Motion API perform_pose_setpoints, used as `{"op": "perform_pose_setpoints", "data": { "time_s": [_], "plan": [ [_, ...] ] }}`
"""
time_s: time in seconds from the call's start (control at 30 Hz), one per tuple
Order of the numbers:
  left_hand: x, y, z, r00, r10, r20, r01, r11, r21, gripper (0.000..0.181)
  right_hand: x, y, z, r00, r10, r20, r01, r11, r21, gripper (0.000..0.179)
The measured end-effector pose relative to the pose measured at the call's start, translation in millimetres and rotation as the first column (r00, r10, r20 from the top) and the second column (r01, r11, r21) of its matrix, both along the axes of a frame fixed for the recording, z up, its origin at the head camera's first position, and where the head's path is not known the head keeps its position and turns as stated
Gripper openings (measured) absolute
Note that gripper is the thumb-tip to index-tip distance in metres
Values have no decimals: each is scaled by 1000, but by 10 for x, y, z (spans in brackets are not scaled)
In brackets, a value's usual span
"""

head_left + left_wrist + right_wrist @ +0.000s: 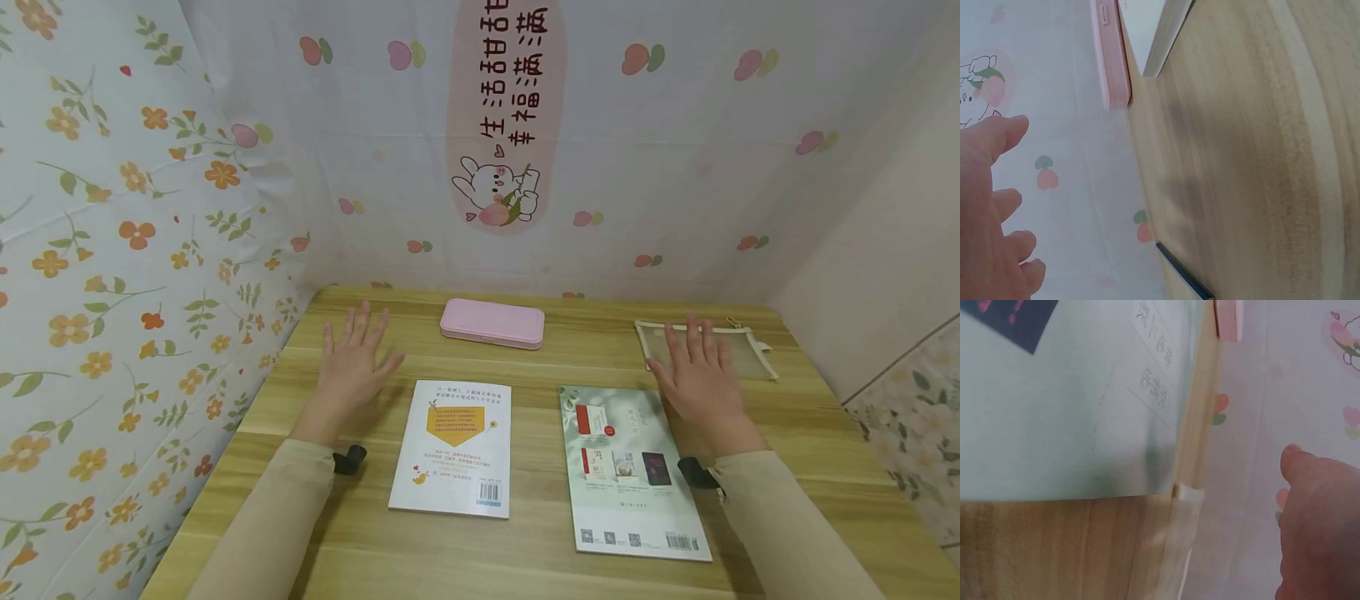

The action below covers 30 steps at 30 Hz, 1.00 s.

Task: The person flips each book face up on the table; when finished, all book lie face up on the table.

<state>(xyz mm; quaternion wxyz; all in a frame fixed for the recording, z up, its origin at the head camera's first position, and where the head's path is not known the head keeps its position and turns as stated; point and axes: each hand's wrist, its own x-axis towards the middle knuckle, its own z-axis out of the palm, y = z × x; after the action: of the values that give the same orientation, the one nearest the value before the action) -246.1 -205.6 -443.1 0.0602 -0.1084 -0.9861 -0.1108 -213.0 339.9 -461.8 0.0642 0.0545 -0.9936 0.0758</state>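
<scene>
My left hand (354, 371) is held over the left side of the table, fingers spread and straight, with nothing in it. To its right lies a white book (452, 450) with an orange panel and a barcode. My right hand (701, 375) is also spread with straight fingers; it overlaps a mesh zip pouch (738, 357) in the head view. Just left of this hand lies a pale green book (630, 475), its printed cover up. The right wrist view shows the thumb of the right hand (1322, 525) apart from the green book (1085, 425).
A closed pink pencil case (492, 323) lies at the back of the wooden table (337, 542), near a curtain (637, 167) with fruit prints and a rabbit. Flowered cloth (135, 292) hangs along the left side. Each wrist wears a black band.
</scene>
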Motion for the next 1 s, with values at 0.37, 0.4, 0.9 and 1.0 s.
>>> {"op": "perform_pose_setpoints", "data": {
  "time_s": [0.37, 0.4, 0.9, 1.0],
  "plan": [
    [9, 10, 7, 1000, -22, 5, 22, 1000, -17, 87, 44, 64, 9, 1000, 15, -19, -15, 1000, 27, 79],
    [16, 11, 11, 1000, -27, 7, 27, 1000, -6, 87, 27, 53, 14, 1000, 21, -19, -20, 999, 34, 79],
    [415, 4, -26, 969, -238, 70, 183, 875, 448, 55, -256, -643, 16, 970, 230, 77, -201, 941, -273, 49],
    [494, 13, -72, 950, -286, 129, 193, 857, 478, 56, -299, -809, -15, 941, 330, 74, -277, 878, -391, 45]
  ]
}}
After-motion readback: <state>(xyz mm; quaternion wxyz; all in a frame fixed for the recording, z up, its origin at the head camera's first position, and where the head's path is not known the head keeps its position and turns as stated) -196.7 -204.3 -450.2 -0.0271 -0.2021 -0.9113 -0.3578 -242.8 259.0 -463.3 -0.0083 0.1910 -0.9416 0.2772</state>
